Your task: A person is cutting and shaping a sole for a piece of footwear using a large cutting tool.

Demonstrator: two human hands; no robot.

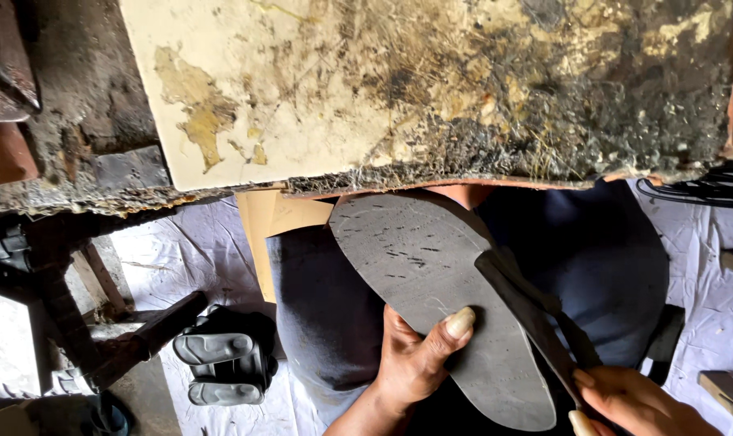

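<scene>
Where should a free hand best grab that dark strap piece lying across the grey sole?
Probably at its upper end, where the dark strap crosses the grey sole, coming from the right. The right hand pinches its lower end; the left hand covers the sole's left edge.

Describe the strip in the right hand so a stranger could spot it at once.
Start at the stained work board across the top. Below its edge, the left hand holds a grey shoe sole. The dark strip lies slantwise across it, pinched by the right hand: narrower and blacker than the sole.
</scene>
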